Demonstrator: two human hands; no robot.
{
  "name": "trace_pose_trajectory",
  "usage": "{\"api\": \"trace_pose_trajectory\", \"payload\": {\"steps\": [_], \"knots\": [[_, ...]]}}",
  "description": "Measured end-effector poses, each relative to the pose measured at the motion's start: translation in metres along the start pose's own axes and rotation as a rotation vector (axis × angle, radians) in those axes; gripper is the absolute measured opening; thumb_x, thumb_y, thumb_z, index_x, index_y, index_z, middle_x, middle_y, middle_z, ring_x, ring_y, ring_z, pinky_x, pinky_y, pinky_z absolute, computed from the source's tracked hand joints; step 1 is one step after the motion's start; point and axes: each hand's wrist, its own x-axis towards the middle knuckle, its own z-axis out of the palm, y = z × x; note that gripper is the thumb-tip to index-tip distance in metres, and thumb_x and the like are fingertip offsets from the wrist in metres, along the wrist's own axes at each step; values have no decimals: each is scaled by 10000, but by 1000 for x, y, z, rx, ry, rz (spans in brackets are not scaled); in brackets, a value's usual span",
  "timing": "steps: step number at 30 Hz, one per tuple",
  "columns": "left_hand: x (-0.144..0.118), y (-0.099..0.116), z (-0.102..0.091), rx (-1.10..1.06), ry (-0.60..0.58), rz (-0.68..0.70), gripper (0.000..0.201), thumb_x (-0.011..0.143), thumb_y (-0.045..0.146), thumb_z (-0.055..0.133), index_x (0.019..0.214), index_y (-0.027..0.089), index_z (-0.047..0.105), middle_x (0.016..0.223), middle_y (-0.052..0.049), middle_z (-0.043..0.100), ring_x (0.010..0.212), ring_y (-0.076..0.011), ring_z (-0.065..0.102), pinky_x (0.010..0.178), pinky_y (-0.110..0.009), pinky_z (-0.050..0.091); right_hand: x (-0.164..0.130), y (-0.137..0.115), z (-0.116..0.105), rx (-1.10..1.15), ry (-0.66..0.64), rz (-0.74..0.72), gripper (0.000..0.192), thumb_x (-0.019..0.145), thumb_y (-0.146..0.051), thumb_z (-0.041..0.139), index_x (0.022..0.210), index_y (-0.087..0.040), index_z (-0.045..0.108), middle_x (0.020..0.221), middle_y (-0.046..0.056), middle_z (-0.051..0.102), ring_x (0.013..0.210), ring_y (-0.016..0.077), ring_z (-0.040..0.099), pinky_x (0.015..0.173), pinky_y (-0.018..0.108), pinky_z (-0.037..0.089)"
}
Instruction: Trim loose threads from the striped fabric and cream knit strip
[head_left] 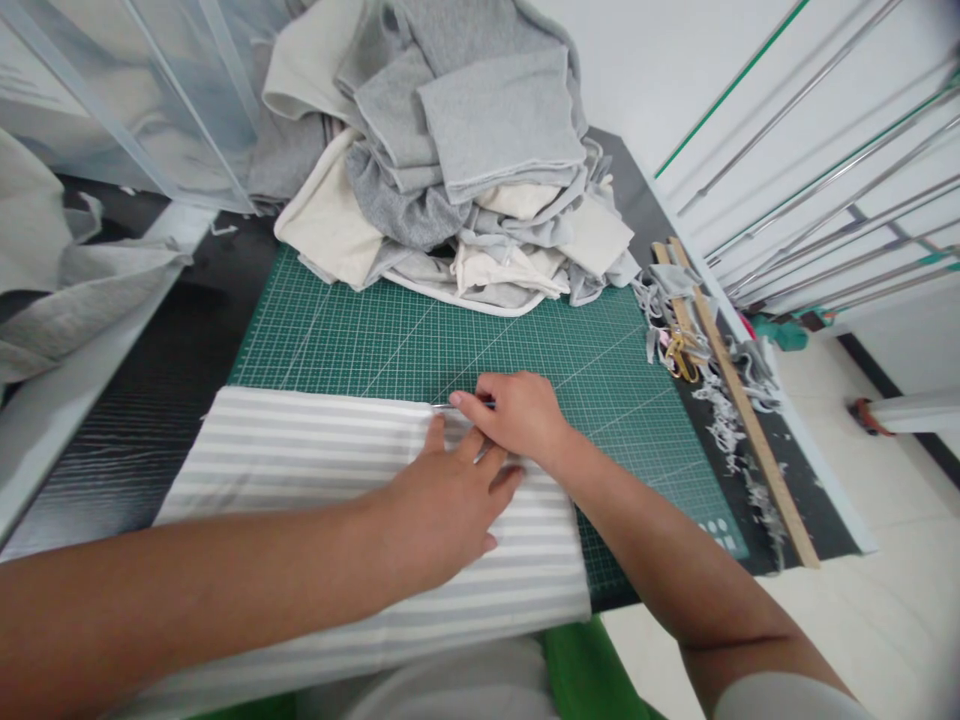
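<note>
Striped grey-and-white folded cotton fabric (315,470) lies flat at the near edge of the dark wood-grain desk (142,420), its far edge resting on the green gridded cutting mat (420,345). The left hand (442,505) lies palm down on the right part of this fabric, fingers (491,470) spread and flat, pressing the cloth without gripping anything. The right hand (521,415) sits just beyond and partly over the left hand's fingertips, at the far edge of the fabric; its fingers are curled around a thin metallic tool with a hint of blue (454,406), whose tip pokes out to the left along the fabric's edge. What kind of tool it is cannot be told, since the hand hides most of it. The fabric thus runs under both hands, with most of its length stretching away to the left of the fingers. Farther right, along the desk's edge, a long wooden ruler (742,410) lies slanted among grey fabric scraps and threads (724,410), with a small yellowish item (681,352) beside it. At the far end of the mat stands a tall heap of grey and cream fabric pieces (457,160). To the left, more pale cloth (67,280) hangs over a white ledge.
</note>
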Motion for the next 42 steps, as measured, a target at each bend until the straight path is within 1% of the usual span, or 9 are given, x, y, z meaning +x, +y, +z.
{"api": "trace_pose_trajectory", "payload": {"steps": [19,27,33,38,42], "knots": [[0,0,3,18,21,0,669,813,534,611,1383,218,456,1385,-169,458,1266,-407,374,982,-713,285,-1,-1,2,0,24,9,529,883,-649,385,681,-235,646,601,-10,643,578,144,559,540,281,221],[0,0,2,6,9,-4,660,820,528,608,1383,218,456,1386,-166,464,1263,-405,383,987,-708,290,-1,0,1,17,31,4,526,885,-646,385,681,-232,639,609,-10,651,585,143,562,547,275,226],[1,0,-1,-19,-13,-7,658,820,515,617,1389,228,451,1406,-164,446,1277,-405,377,1002,-709,272,-1,-1,0,18,7,18,527,885,-645,389,700,-228,653,619,-3,653,597,147,566,554,274,243],[1,-1,-2,-35,-18,-3,636,826,513,610,1375,226,467,1409,-159,452,1287,-393,374,1015,-705,258,0,3,-4,54,-29,1,517,892,-623,406,680,-219,649,619,-4,643,587,130,533,550,268,243],[0,-2,1,-31,4,4,626,834,519,594,1373,228,466,1417,-165,442,1338,-406,306,1010,-703,261,2,8,-8,96,-74,-4,520,893,-609,423,644,-207,639,604,-8,621,556,110,491,537,268,237]]}}
